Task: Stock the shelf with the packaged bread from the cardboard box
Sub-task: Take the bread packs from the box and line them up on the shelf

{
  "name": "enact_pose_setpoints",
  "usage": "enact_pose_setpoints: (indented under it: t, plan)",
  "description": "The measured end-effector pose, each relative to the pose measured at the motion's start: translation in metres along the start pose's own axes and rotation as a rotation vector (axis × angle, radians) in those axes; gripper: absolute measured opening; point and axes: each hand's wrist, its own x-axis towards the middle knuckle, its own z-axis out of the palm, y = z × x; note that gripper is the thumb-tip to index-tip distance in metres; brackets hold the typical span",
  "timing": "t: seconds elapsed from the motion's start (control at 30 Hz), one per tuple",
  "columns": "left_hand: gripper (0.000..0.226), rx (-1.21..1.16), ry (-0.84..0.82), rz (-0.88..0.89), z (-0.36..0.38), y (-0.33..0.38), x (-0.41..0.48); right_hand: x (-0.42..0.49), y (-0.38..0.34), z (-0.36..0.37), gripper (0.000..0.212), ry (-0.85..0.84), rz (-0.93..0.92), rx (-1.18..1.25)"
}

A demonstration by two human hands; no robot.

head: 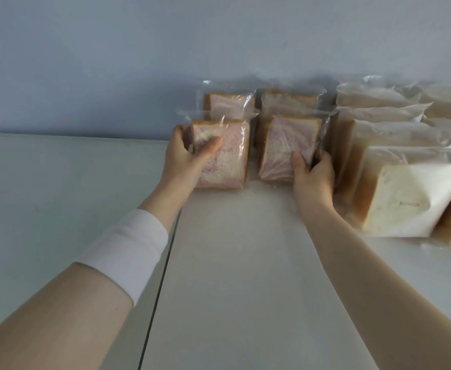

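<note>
Two clear-wrapped packs of pink-swirled bread stand upright on the white shelf [240,263]. My left hand [185,158] grips the left pack [225,158] by its left side, thumb across its front. My right hand [312,174] holds the right pack [286,148] at its lower right corner. Two more pink packs [231,105] [286,102] stand right behind them against the wall. The cardboard box is out of sight.
Rows of white bread packs [411,193] fill the shelf to the right, close beside my right hand. A seam [163,273] splits the shelf into two panels. The pale blue wall [139,62] closes off the back.
</note>
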Motion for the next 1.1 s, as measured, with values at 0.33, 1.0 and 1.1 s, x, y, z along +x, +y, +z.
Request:
enact_pose_setpoints:
  t: [0.33, 1.0, 1.1]
  plan:
    - [0.063, 0.352, 0.105, 0.226, 0.032, -0.006, 0.025, 0.006, -0.007, 0.013, 0.052, 0.046, -0.079, -0.039]
    - [0.077, 0.533, 0.262, 0.086, 0.071, 0.000, -0.002, -0.004, -0.001, 0.032, 0.064, 0.142, -0.238, -0.492]
    - [0.082, 0.584, 0.233, -0.046, 0.069, 0.011, -0.004, -0.017, -0.007, 0.028, 0.063, 0.188, -0.403, -0.569]
